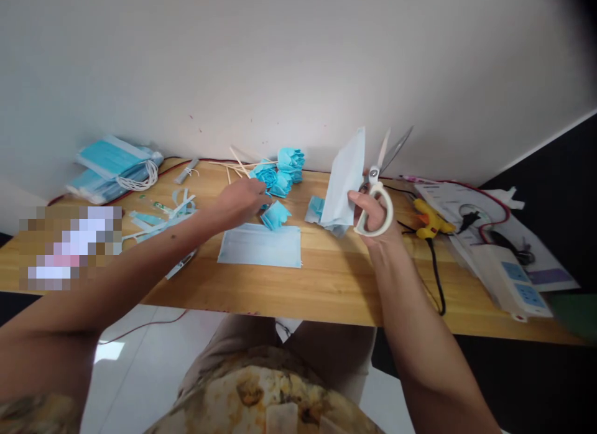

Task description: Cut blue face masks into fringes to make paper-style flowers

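Observation:
My right hand [375, 216] is closed round the white-handled scissors [383, 210], whose blades point up and stand apart. The same hand pinches a pale face mask sheet [344, 179] between thumb and fingers, upright above the table. My left hand [245, 201] reaches to the table's middle, its fingertips closed at a cut blue piece of mask fabric [276, 216] with a jagged edge. Below that piece a flat face mask [259, 246] lies on the wood. Several blue fabric flowers [282, 173] on thin sticks lie just beyond my left hand.
Packed masks [112, 163] sit at the back left, near blue and white scraps [158, 222]. On the right are a yellow glue gun [431, 221], papers [536, 235] and a white power strip [513, 281]. A small blue scrap [315, 207] lies behind the raised mask. Cables run along the wall.

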### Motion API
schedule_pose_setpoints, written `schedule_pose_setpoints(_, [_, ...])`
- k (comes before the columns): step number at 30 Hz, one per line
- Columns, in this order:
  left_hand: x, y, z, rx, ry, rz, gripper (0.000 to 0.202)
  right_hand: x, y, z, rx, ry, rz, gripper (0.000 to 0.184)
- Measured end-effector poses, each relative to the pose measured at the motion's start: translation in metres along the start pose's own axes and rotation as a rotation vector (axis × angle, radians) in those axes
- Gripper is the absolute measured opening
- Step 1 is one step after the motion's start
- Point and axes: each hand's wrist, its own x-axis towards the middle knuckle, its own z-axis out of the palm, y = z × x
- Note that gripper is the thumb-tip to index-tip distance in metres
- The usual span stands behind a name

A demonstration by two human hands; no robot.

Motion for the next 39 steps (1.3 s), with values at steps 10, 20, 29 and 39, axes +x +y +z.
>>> schedule_pose_setpoints(10, [0.034, -0.044, -0.048, 0.212, 0.256, -0.172, 0.032, 0.002, 0.004, 0.001, 0.074, 0.047, 0.028, 0.045])
schedule_pose_setpoints(20, [0.04, -0.048, -0.017, -0.063, 0.444, -0.403, 0.047, 0.0, 0.004, 0.003, 0.087, 0.034, 0.134, 0.054])
schedule_pose_setpoints(29, [0.028, 0.074, -0.012, -1.456, 0.161, -0.522, 0.053, -0.009, -0.002, 0.009, 0.004, -0.214, 0.121, 0.059])
schedule_pose_setpoints(39, [0.041, 0.079, -0.001, -1.6, 0.48, -0.668, 0.03, -0.006, 0.006, 0.005, -0.045, -0.156, 0.102, 0.055])
